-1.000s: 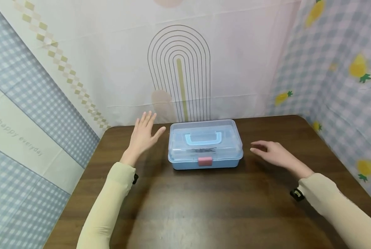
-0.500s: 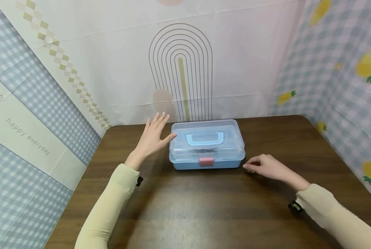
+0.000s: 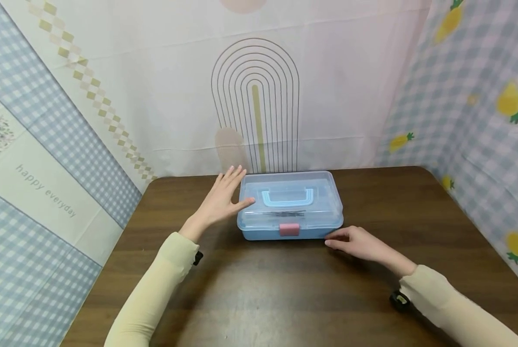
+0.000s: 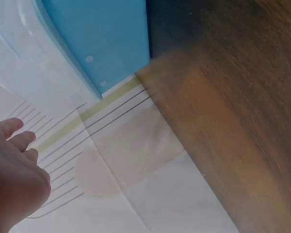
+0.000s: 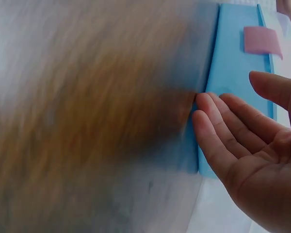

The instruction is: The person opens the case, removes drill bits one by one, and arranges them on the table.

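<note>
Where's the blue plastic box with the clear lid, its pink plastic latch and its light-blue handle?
Blue plastic box [image 3: 290, 219], head view: its clear upper front.
Pink plastic latch [image 3: 289, 230], head view: its front face.
Light-blue handle [image 3: 288, 204], head view: its grip bar.

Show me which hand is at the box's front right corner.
The right hand, its fingers by the blue base; the left hand hovers near the lid's opposite end.

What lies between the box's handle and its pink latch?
In the head view, between handle and latch lies a dark streaky patch, on or under the clear lid.
</note>
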Action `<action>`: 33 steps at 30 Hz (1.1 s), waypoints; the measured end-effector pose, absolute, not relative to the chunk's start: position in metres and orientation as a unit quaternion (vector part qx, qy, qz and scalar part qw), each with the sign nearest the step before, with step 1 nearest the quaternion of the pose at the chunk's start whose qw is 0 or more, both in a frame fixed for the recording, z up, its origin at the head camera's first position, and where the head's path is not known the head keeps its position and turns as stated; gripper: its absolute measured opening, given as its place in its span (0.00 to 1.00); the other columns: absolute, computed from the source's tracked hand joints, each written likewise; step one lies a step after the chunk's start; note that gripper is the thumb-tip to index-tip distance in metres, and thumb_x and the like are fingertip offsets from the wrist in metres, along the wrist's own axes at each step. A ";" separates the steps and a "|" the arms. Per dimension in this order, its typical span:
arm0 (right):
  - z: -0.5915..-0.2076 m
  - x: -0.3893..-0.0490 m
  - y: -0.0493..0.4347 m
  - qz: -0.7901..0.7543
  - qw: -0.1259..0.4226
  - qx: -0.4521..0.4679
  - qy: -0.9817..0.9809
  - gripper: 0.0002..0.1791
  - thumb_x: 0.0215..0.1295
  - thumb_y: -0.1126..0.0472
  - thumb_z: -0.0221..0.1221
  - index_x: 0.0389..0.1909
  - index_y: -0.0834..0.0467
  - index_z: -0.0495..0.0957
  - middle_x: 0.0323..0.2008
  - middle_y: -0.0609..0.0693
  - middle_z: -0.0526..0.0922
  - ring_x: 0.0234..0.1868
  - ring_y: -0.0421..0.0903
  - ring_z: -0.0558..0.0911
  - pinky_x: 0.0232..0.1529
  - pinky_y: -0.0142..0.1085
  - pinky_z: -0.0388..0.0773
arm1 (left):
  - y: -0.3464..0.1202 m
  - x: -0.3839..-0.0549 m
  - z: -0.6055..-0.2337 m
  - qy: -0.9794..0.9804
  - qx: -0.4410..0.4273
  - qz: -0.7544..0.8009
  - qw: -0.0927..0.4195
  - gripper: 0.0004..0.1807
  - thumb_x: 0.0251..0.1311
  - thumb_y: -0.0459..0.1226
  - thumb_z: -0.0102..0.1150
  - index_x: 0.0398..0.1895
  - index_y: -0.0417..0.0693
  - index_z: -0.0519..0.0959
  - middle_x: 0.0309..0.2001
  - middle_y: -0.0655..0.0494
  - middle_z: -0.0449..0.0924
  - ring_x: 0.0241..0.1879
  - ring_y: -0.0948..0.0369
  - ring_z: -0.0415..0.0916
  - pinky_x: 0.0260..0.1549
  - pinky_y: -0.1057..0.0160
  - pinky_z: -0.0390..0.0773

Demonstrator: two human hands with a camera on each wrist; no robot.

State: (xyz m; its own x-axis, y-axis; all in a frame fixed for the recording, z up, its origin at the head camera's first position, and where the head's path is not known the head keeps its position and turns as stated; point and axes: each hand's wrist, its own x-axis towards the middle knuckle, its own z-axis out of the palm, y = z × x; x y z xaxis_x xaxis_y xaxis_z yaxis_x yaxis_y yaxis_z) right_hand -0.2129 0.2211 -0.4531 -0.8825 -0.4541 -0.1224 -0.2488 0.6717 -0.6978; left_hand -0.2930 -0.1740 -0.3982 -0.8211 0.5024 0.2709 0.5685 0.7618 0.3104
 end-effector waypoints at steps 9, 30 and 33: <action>-0.463 -0.213 0.211 -0.361 0.136 -0.206 0.899 0.22 0.71 0.46 0.61 0.54 0.59 0.84 0.48 0.50 0.86 0.36 0.42 0.75 0.39 0.38 0.74 | -0.170 -0.293 -0.403 -0.924 -0.318 -0.210 0.037 0.57 0.62 0.71 0.50 0.81 0.44 0.47 0.81 0.51 0.40 0.80 0.57 0.31 0.76 0.51 0.35; -0.470 -0.217 0.174 -0.547 0.219 -0.144 0.795 0.29 0.78 0.49 0.53 0.55 0.74 0.79 0.49 0.63 0.85 0.49 0.54 0.85 0.50 0.42 0.83 | -0.169 -0.295 -0.403 -0.912 -0.317 -0.260 -0.010 0.56 0.61 0.69 0.55 0.81 0.46 0.49 0.81 0.55 0.42 0.80 0.53 0.38 0.75 0.50 0.47; -0.471 -0.217 0.170 -0.561 0.222 -0.143 0.784 0.31 0.79 0.48 0.50 0.56 0.76 0.78 0.50 0.65 0.85 0.49 0.55 0.85 0.51 0.43 0.82 | -0.169 -0.295 -0.404 -0.914 -0.317 -0.254 -0.011 0.56 0.60 0.69 0.55 0.81 0.46 0.49 0.81 0.55 0.41 0.80 0.54 0.38 0.75 0.50 0.48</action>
